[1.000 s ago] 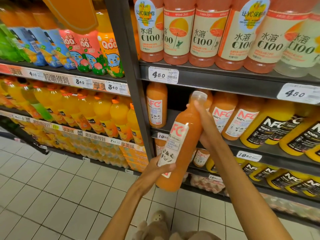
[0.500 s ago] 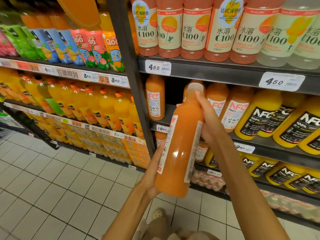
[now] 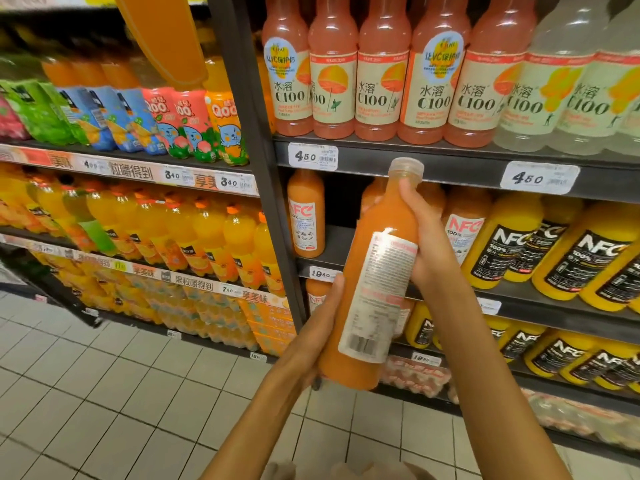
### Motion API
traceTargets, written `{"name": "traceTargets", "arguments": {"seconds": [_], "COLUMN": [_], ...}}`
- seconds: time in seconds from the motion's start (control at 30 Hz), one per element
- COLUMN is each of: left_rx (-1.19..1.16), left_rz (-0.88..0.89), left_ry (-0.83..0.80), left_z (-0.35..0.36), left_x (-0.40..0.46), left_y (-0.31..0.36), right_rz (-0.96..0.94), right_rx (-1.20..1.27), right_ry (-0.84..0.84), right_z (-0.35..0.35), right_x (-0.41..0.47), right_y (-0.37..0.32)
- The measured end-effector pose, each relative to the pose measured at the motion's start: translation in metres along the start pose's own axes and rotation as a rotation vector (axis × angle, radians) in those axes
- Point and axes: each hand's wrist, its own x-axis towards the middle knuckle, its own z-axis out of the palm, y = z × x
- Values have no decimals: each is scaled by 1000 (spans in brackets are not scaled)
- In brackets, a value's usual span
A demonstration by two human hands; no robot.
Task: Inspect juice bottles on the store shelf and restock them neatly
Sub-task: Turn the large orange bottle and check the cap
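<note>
At far left, a dark metal shelf unit (image 3: 138, 157) carries soft colourful juice pouches (image 3: 180, 123) above rows of small yellow-orange drink bottles (image 3: 180, 230). Past the dark upright post, one orange NFC bottle with a white label (image 3: 306, 216) stands alone on the middle shelf, with an open gap just beside it.

The left hand (image 3: 320, 327) cups the lower body of a tall orange plastic juice bottle with a clear cap (image 3: 374, 271), palm and fingers wrapped around its left side near the base. The bottle is held in the air in front of that gap, tilted, its printed back label with barcode facing the camera. The right hand (image 3: 424, 237) grips the shoulder and upper label from the right.

Full of liquid, it is probably fairly heavy, with a smooth, stiff wall and a slick label; supporting the base while steadying the neck looks like the safest hold. Further right stand yellow NFC bottles with black labels (image 3: 512, 251).
</note>
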Motion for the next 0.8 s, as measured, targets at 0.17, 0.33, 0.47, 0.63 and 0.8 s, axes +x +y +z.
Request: {"name": "traceTargets", "arguments": {"seconds": [0.17, 0.33, 0.47, 0.63, 0.8], "left_rx": [-104, -205, -199, -97, -114], "left_rz": [-36, -216, -284, -72, -98], "left_ry": [-30, -175, -39, -28, -35], "left_z": [-16, -7, -14, -34, -27], "left_x": [-1, 3, 8, 7, 3], "left_y": [-3, -7, -19, -5, -3], "right_rz": [30, 111, 105, 25, 90], "right_rx": [4, 257, 269, -93, -219], "right_ry": [52, -125, -155, 4, 143], "right_z": [2, 4, 10, 14, 20], "right_x": [12, 22, 26, 17, 22], "right_y": [10, 23, 22, 8, 9]}}
